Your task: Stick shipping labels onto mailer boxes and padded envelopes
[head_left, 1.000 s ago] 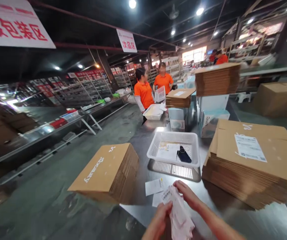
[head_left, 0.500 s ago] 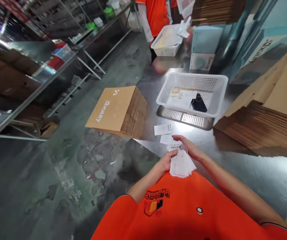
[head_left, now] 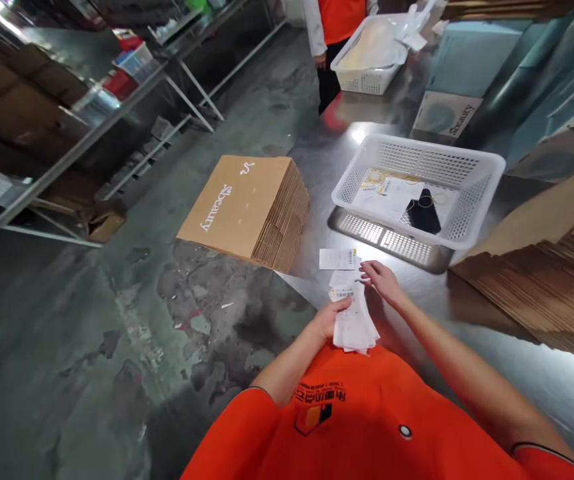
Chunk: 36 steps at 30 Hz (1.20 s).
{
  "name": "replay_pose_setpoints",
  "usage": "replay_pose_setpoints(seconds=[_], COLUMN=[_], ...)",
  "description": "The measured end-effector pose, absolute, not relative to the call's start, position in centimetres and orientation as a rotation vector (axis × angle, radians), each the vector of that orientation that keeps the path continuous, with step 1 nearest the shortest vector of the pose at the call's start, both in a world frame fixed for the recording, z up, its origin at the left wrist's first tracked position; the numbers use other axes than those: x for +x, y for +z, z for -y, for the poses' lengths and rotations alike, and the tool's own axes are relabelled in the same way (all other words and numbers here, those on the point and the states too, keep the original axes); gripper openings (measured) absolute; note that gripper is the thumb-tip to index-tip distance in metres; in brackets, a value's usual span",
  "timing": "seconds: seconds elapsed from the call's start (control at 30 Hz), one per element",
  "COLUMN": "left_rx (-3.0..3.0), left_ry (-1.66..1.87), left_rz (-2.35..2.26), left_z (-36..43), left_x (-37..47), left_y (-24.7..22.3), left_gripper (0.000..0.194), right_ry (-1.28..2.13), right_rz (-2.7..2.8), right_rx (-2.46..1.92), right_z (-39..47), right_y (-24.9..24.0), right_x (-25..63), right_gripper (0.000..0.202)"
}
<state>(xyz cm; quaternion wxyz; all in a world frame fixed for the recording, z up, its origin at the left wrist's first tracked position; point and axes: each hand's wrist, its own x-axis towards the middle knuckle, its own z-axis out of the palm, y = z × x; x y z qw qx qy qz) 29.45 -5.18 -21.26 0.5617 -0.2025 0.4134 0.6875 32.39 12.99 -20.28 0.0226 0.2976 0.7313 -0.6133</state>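
My left hand (head_left: 331,320) is closed around a fanned stack of printed paper slips (head_left: 354,327), thumb on top, just in front of my orange shirt. A barcode shows near the top of the stack. My right hand (head_left: 383,283) is beyond the stack and a little to its right, fingers loosely bent and apart, with nothing visible held in them. Its fingertips are at the right edge of the slips on the metal table; whether they touch is unclear. One loose slip (head_left: 335,259) with a yellow mark lies there, and another slip (head_left: 343,277) partly sits under the held stack.
Past my hands stands a white plastic basket (head_left: 489,180) holding papers and a black phone (head_left: 424,213). Flattened cartons (head_left: 247,207) are stacked at the left table edge, more cartons (head_left: 547,287) at right. Across the table, a person in orange (head_left: 341,27) stands by another basket (head_left: 367,81).
My right hand has moved away from the held stack, forward to the slips on the table. My left hand keeps the stack. The camera view has shifted slightly.
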Motion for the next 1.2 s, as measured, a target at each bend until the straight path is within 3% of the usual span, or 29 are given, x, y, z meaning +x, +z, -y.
replay_pose_setpoints(seconds=[0.13, 0.2, 0.33, 0.5, 0.63, 0.7, 0.8, 0.87, 0.93, 1.1, 1.2], left_rx=[-0.197, -0.088, 0.25, 0.422, 0.187, 0.015, -0.147, -0.189, -0.236, -0.189, -0.074], left_ry=[1.562, 1.494, 1.548, 1.436, 1.401, 1.519, 1.687, 1.7, 1.659, 1.481, 1.426], left_rz=[-1.517, -1.653, -1.866, -1.789, -1.646, -1.618, -1.505, -1.467, -1.465, -1.529, -1.509], left_z=[8.3, 8.8, 7.1, 3.0, 2.5, 3.8, 6.4, 7.6, 8.0, 5.5, 3.0], left_x=[26.0, 24.2, 20.2, 16.5, 16.9, 18.0, 20.4, 22.1, 23.5, 24.8, 24.9], left_y=[-21.8, -21.8, -21.2, -20.8, -22.0, -22.7, -23.4, -23.6, -23.8, -24.1, -24.4], left_gripper=[0.031, 0.028, 0.04, 0.026, 0.022, 0.036, 0.077, 0.089, 0.08, 0.032, 0.042], right_ry=[-0.889, -0.628, -0.653, -0.878, -1.245, -1.181, -0.661, -0.422, -0.335, -0.302, -0.331], right_rz=[-2.647, -2.701, -2.69, -2.645, -2.57, -2.651, -2.748, -2.708, -2.68, -2.712, -2.726], right_rx=[0.905, 0.79, 0.643, 0.304, 0.322, 0.289, 0.025, -0.012, 0.026, -0.005, -0.109], right_z=[-13.3, -13.1, -13.3, -15.3, -16.9, -17.4, -17.3, -16.9, -16.7, -16.7, -16.5], right_y=[-21.7, -22.2, -23.0, -22.3, -21.9, -22.4, -23.3, -23.9, -24.1, -23.5, -22.9], right_x=[26.9, 24.8, 23.2, 23.8, 24.5, 25.5, 27.2, 27.9, 27.8, 26.0, 25.1], right_gripper=[0.063, 0.071, 0.059, 0.028, 0.037, 0.036, 0.052, 0.055, 0.056, 0.043, 0.037])
